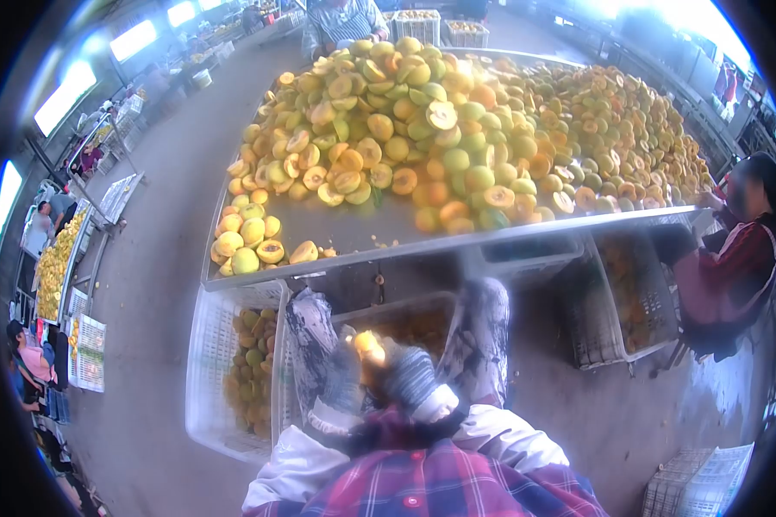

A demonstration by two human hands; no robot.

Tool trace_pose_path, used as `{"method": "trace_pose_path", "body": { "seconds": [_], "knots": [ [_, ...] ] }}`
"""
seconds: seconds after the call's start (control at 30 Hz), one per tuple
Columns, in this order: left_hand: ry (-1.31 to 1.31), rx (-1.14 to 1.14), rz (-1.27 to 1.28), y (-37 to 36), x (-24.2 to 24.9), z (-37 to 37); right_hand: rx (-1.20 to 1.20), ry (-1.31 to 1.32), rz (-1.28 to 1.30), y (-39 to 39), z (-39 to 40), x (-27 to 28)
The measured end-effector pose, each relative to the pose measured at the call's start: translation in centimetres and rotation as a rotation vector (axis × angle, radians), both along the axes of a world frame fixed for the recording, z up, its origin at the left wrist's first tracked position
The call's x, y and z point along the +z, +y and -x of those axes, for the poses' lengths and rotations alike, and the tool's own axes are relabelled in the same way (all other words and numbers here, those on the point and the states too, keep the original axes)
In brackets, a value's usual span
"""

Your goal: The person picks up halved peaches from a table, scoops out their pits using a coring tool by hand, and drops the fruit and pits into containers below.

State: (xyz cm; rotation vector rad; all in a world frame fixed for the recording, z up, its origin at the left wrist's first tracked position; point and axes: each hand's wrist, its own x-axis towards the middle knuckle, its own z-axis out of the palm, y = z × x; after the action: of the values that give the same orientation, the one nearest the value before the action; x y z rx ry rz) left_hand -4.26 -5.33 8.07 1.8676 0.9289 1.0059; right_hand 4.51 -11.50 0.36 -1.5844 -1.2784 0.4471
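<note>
Tabletop: metal, raised rim (pixel 319 222); spans the upper middle to the upper right of the frame.
Fruit pile: halved and whole-looking green-yellow fruit (pixel 388 112), heaped across the tabletop; a small group sits at its near left corner.
Left crate: white, slatted (pixel 202 370); lower left of centre, beside the person's leg; holds green-yellow fruit.
Centre crate: between the legs, below the tabletop edge (pixel 405 303); contents blurred.
Co-worker: person in a red sleeve (pixel 741 250), right edge of the frame, seated near the tabletop corner.
Left hand: lower centre (pixel 340 377), left of the held fruit; outline blurred. Finger opening: cannot be determined.
Right hand: lower centre (pixel 409 375), grey ribbed covering, right of the held fruit. Finger opening: cannot be determined.
Held fruit: one yellow-orange piece (pixel 369 349), at the upper ends of the two hands, in front of the torso. Which fingers bear it: not distinguishable.
Handling, by judgement: light; firm skin, softer flesh; cut face probably moist and slippery; bruises under hard pressure.
Grip point, by judgement: rounded skin side, fingers spread around the widest part, clear of the cut face; light, even pressure.
</note>
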Motion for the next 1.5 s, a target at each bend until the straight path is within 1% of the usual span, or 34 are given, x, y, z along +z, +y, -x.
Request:
{"method": "trace_pose_path", "body": {
  "seconds": [0.03, 0.07, 0.17, 0.2, 0.23, 0.27, 0.3, 0.33, 0.37, 0.43, 0.47, 0.5, 0.53, 0.6, 0.63, 0.67, 0.7, 0.73, 0.77, 0.8, 0.83, 0.9, 0.97, 1.03, 1.1, 1.13, 1.17, 1.23, 1.27, 1.3, 1.37, 1.4, 1.47, 1.5],
  "knots": [
    [0.034, -0.05, -0.01, -0.1, 0.5, 0.5, -0.007, 0.17, -0.057, 0.3, 0.8, -3.0],
    [0.081, -0.104, -0.034, -0.2, 1.4, 1.0, -0.002, 0.158, -0.065, 0.6, 1.2, -5.6],
    [0.314, -0.241, -0.21, -0.2, 3.3, 3.3, -0.056, -0.281, -0.017, 1.4, 2.2, -11.4],
    [0.424, -0.257, -0.313, 0.2, 3.7, 4.5, 0.074, 0.195, 0.079, 1.1, 1.4, -6.4],
    [0.492, -0.258, -0.3, 0.8, 3.9, 6.0, 0.205, 0.673, 0.176, 0.2, 0.1, 3.0],
    [-0.031, -0.207, 0.186, 3.0, -1.4, 9.4, 0.259, 0.907, 0.324, -0.8, -1.2, 10.9],
    [-0.563, -0.137, 0.66, 6.1, -6.5, 13.1, 0.228, 0.613, 0.246, -0.5, -1.8, 8.1],
    [-0.566, -0.13, 0.652, 7.7, -5.6, 14.5, 0.252, 0.649, 0.276, -0.7, -2.4, 6.2],
    [-0.252, 0.015, 0.324, 9.3, -3.7, 15.6, 0.274, 0.686, 0.303, -0.8, -2.9, 4.6],
    [0.374, 0.294, -0.328, 11.9, 0.4, 16.0, 0.271, 0.4, 0.828, -1.2, -2.7, 1.8],
    [0.685, 0.426, -0.663, 13.7, 1.8, 14.9, 0.298, 0.566, 0.945, -2.1, -2.3, 1.2],
    [0.587, 0.399, -0.637, 15.7, 2.8, 12.5, 0.327, 0.724, 1.053, -2.1, -2.4, 0.8],
    [0.502, 0.375, -0.588, 16.7, 3.4, 9.7, 0.337, 0.715, 1.059, -1.8, -2.8, -0.2],
    [0.437, 0.302, -0.52, 20.0, 5.3, 1.3, 0.329, 0.436, 0.894, -1.0, -3.1, -3.0],
    [0.352, 0.123, -0.419, 22.8, 4.6, -2.5, 0.325, 0.435, 0.885, -1.6, -2.9, -5.0],
    [0.329, 0.143, -0.7, 26.4, 2.2, -6.4, 0.285, 0.509, 0.654, -2.5, -2.5, -7.3],
    [0.51, 0.154, -0.864, 30.1, 0.0, -9.7, 0.245, 0.576, 0.422, -2.2, -3.0, -8.5],
    [0.667, 0.157, -0.716, 32.8, -1.8, -12.8, 0.24, 0.569, 0.414, -1.5, -3.8, -6.9],
    [0.718, 0.075, -0.512, 33.7, -2.0, -15.5, 0.191, 0.777, 0.432, -1.5, -3.8, -3.5],
    [0.891, 0.135, -0.451, 35.2, -4.1, -17.7, 0.142, 0.983, 0.449, -1.1, -4.3, -1.3],
    [1.119, -0.006, -0.442, 36.1, -4.5, -19.9, 0.252, 1.098, 0.666, -0.1, -5.9, -0.7],
    [1.168, 0.018, -0.283, 34.4, -4.4, -22.3, 0.255, 1.093, 0.674, 0.0, -6.3, -1.1],
    [1.13, 0.011, -0.336, 33.1, -4.1, -22.9, 0.24, 1.101, 0.685, 0.1, -6.2, -2.0],
    [0.927, 0.087, -0.462, 31.1, -5.6, -22.6, 0.201, 1.143, 0.702, 0.2, -5.9, -3.0],
    [0.958, -0.122, -0.232, 28.7, -2.7, -23.2, 0.171, 1.141, 0.7, 0.3, -5.4, -4.3],
    [0.869, -0.162, -0.269, 28.1, -3.1, -23.1, 0.246, 0.843, 0.625, -0.2, -5.2, -5.3],
    [0.783, -0.201, -0.303, 27.5, -3.7, -22.8, 0.256, 0.825, 0.618, -0.7, -4.9, -6.2],
    [0.46, -0.13, -0.249, 23.0, 0.5, -21.0, 0.226, 0.55, 0.514, -1.7, -4.5, -7.1],
    [0.329, -0.073, -0.165, 21.6, 1.4, -20.0, 0.174, 0.91, 0.508, -1.4, -4.8, -5.2],
    [0.332, -0.056, -0.167, 20.5, 1.8, -18.2, 0.17, 0.886, 0.515, -1.5, -5.1, -4.3],
    [0.137, -0.092, 0.004, 18.0, 2.6, -14.8, 0.144, 0.743, 0.478, -2.1, -5.3, -1.4],
    [0.134, -0.081, 0.006, 16.1, 3.3, -12.7, 0.156, 0.681, 0.46, -2.2, -5.2, -0.3],
    [-0.075, 0.041, 0.784, 12.0, 5.4, -8.6, 0.194, 0.582, 0.417, -2.2, -4.8, 0.8],
    [-0.266, 0.027, 0.946, 11.0, 4.3, -7.5, 0.211, 0.537, 0.403, -2.0, -4.5, 1.0]
  ]
}}
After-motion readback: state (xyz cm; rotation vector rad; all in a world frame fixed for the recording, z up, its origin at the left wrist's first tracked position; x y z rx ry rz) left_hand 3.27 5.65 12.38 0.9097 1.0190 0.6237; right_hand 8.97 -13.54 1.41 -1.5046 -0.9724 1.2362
